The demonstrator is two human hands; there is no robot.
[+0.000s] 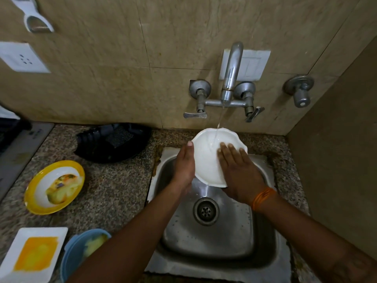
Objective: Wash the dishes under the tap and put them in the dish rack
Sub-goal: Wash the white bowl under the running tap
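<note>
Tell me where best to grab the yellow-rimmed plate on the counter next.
Take the yellow-rimmed plate by its bare yellow rim at the edge nearest the sink, coming from the right. It lies flat on the counter with food residue in the middle, so probably pinch the rim, thumb on top.

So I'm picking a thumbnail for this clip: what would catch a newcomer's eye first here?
First the white plate, tilted over the steel sink under the tap's running stream, with the left hand gripping its edge and the right hand flat on its face. Next, the dirty dishes on the counter at left: a yellow-rimmed bowl, a square white plate with yellow residue and a blue bowl.
</note>
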